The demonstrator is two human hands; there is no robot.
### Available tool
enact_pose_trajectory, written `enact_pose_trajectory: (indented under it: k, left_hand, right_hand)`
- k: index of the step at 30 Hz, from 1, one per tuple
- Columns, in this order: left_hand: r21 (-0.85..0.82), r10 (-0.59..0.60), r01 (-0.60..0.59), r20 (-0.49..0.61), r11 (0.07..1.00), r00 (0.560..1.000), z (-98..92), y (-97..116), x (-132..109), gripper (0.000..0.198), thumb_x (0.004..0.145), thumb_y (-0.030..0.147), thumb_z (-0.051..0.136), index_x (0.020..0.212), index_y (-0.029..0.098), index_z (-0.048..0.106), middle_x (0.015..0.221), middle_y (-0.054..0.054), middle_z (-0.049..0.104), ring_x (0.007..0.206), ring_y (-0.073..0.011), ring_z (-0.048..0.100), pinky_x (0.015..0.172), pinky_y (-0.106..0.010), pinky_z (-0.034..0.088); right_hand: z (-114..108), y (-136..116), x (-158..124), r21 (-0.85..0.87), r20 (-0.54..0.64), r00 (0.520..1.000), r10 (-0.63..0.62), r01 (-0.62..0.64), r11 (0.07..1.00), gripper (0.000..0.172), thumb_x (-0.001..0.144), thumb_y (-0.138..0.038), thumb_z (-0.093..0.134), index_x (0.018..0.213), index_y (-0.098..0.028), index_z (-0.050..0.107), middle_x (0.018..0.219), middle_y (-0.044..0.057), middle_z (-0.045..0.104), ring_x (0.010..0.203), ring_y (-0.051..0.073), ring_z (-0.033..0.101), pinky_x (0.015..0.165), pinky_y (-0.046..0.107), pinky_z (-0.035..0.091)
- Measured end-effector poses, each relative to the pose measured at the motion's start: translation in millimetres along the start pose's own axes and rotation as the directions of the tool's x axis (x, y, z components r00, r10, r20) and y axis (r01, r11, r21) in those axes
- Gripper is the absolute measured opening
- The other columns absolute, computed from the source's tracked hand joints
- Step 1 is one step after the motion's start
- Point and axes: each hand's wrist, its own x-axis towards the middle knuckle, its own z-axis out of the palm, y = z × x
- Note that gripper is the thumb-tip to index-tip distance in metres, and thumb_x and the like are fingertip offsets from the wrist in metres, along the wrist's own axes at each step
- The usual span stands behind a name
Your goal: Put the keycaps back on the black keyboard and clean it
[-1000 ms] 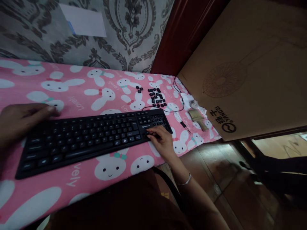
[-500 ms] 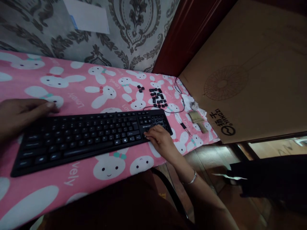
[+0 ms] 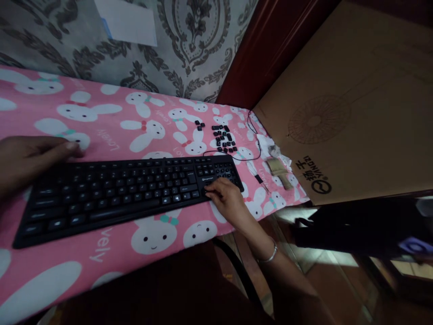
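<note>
A black keyboard [image 3: 128, 189] lies across a pink cloth with white rabbits [image 3: 111, 117]. My left hand [image 3: 25, 158] rests on the keyboard's far left corner, thumb stretched along the top edge and fingers curled over it. My right hand [image 3: 228, 198] is at the keyboard's right end, by the number pad, fingers bent down onto the keys near the lower edge. A pile of loose black keycaps [image 3: 223, 137] lies on the cloth behind the keyboard's right end. What the right fingertips pinch, if anything, is hidden.
A small brush [image 3: 279, 170] and a crumpled white wipe [image 3: 272, 148] lie at the table's right edge beside a thin black cable [image 3: 252, 135]. A big cardboard box [image 3: 352, 104] leans at the right. Patterned wallpaper with a white paper [image 3: 126, 22] stands behind. A dark object [image 3: 358, 225] is low right.
The view has shifted slightly. My hands have stayed on the keyboard's two ends. A dark object at the lower right has moved leftward into view.
</note>
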Motion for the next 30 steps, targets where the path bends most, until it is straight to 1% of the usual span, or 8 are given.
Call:
enact_pose_trajectory:
  k: [3, 6, 8, 14, 18, 24, 27, 30]
  left_hand:
    - [-0.03, -0.069, 0.069, -0.008, 0.997, 0.998, -0.9, 17.2, -10.2, 0.058, 0.065, 0.07, 0.046, 0.098, 0.028, 0.07, 0.113, -0.003, 0.071, 0.119, -0.0329, 0.062, 0.118, -0.058, 0.042]
    - [-0.076, -0.084, 0.081, -0.039, 0.994, 0.996, -1.1, 34.2, -22.3, 0.055, 0.062, 0.065, 0.047, 0.093, 0.026, 0.07, 0.107, -0.004, 0.072, 0.12, -0.0345, 0.062, 0.118, -0.058, 0.042]
    - [-0.093, -0.088, 0.082, -0.056, 0.992, 0.995, -0.8, 39.0, -26.5, 0.051, 0.062, 0.062, 0.048, 0.091, 0.027, 0.071, 0.107, -0.003, 0.071, 0.122, -0.0348, 0.061, 0.119, -0.059, 0.041]
    - [-0.088, -0.053, 0.052, -0.01, 0.995, 0.999, -1.6, 26.1, -17.4, 0.051, 0.065, 0.063, 0.049, 0.096, 0.029, 0.07, 0.115, -0.004, 0.07, 0.124, -0.0313, 0.06, 0.119, -0.055, 0.041]
    - [-0.071, -0.054, 0.054, -0.002, 0.996, 0.999, -1.8, 21.8, -13.3, 0.051, 0.066, 0.064, 0.049, 0.097, 0.029, 0.07, 0.116, -0.003, 0.07, 0.124, -0.0316, 0.06, 0.119, -0.055, 0.041]
    - [-0.047, -0.052, 0.053, 0.011, 0.997, 0.999, -2.3, 23.3, -13.6, 0.054, 0.067, 0.066, 0.047, 0.099, 0.029, 0.069, 0.116, -0.002, 0.07, 0.123, -0.0314, 0.06, 0.12, -0.053, 0.041]
    - [-0.018, -0.038, 0.039, 0.027, 0.999, 0.999, -3.3, 20.8, -11.6, 0.055, 0.067, 0.067, 0.046, 0.099, 0.028, 0.069, 0.118, -0.003, 0.069, 0.123, -0.0314, 0.059, 0.119, -0.053, 0.04]
    - [-0.012, -0.041, 0.042, 0.03, 0.999, 0.999, -3.2, 16.4, -8.9, 0.054, 0.069, 0.067, 0.046, 0.1, 0.029, 0.069, 0.116, -0.003, 0.069, 0.121, -0.0309, 0.06, 0.119, -0.055, 0.041]
  right_hand:
    - [-2.9, 1.9, -0.3, 0.009, 0.019, 1.0, -0.007, 0.007, 1.0, 0.015, 0.087, -0.009, 0.06, 0.089, -0.018, 0.071, 0.082, 0.004, 0.065, 0.081, 0.018, 0.061, 0.068, 0.03, 0.049]
    - [-5.6, 2.9, 0.2, 0.0, 0.045, 0.999, -0.029, 0.029, 1.0, 0.014, 0.089, -0.012, 0.06, 0.092, -0.019, 0.071, 0.084, 0.005, 0.065, 0.082, 0.019, 0.061, 0.07, 0.032, 0.049]
    - [-6.9, 3.1, 1.1, -0.018, 0.065, 0.997, -0.032, 0.033, 0.999, 0.013, 0.088, -0.014, 0.061, 0.093, -0.02, 0.072, 0.085, 0.005, 0.065, 0.083, 0.019, 0.061, 0.071, 0.033, 0.049]
    - [-9.1, 5.0, 1.6, 0.02, 0.026, 1.0, -0.009, 0.008, 1.0, 0.013, 0.088, -0.014, 0.062, 0.092, -0.019, 0.073, 0.083, 0.004, 0.067, 0.082, 0.018, 0.062, 0.069, 0.032, 0.05]
    - [-9.1, 6.1, -0.2, 0.023, -0.012, 1.0, -0.019, 0.02, 1.0, 0.014, 0.089, -0.016, 0.061, 0.094, -0.021, 0.073, 0.083, 0.004, 0.067, 0.081, 0.018, 0.062, 0.07, 0.033, 0.051]
    - [-8.8, 0.8, 2.3, -0.136, 0.095, 0.986, -0.137, 0.149, 0.979, 0.018, 0.094, -0.014, 0.055, 0.098, -0.02, 0.072, 0.087, 0.006, 0.065, 0.085, 0.02, 0.059, 0.077, 0.035, 0.051]
    - [-10.3, -3.8, 4.9, -0.241, 0.159, 0.975, -0.158, 0.194, 0.951, 0.02, 0.097, -0.015, 0.051, 0.095, -0.019, 0.071, 0.087, 0.007, 0.064, 0.086, 0.021, 0.056, 0.076, 0.035, 0.05]
    - [-11.4, -5.4, 6.7, -0.264, 0.196, 0.965, -0.175, 0.223, 0.938, 0.021, 0.097, -0.015, 0.05, 0.091, -0.018, 0.07, 0.085, 0.007, 0.062, 0.084, 0.022, 0.055, 0.074, 0.035, 0.049]
